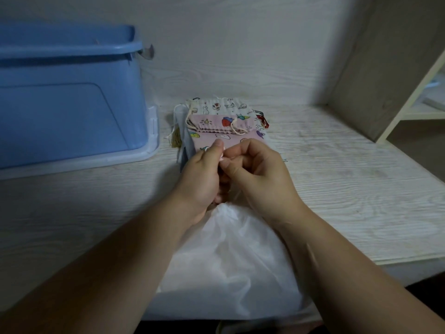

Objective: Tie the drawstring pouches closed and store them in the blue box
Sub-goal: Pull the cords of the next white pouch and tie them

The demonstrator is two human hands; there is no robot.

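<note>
Pouches first: the white pouch [231,256] lies at the near edge of the counter [337,177], its mouth gathered up between my two hands. The left hand [202,174] has thumb and forefinger pinched together at the top of the gather, other fingers curled round the neck. The right hand [260,172] is curled too, fingertips meeting the left's at the same spot. Both grip the white pouch at its mouth; the cord itself is hidden by the fingers, so I cannot say whether a knot is formed yet.

Just behind the hands sits a stack [216,121] of printed pouches, pink on top and a cream one beneath, cords loose at the edges. Their mouths look flat and ungathered, so I judge them still to be tied.

The blue box [72,104] stands to the left, well apart from the white pouch and near the stack. Its inside is out of view, so I cannot tell how many are stored.

My reading: tying is under way on one pouch, storing it comes next, and the stack is left.
</note>
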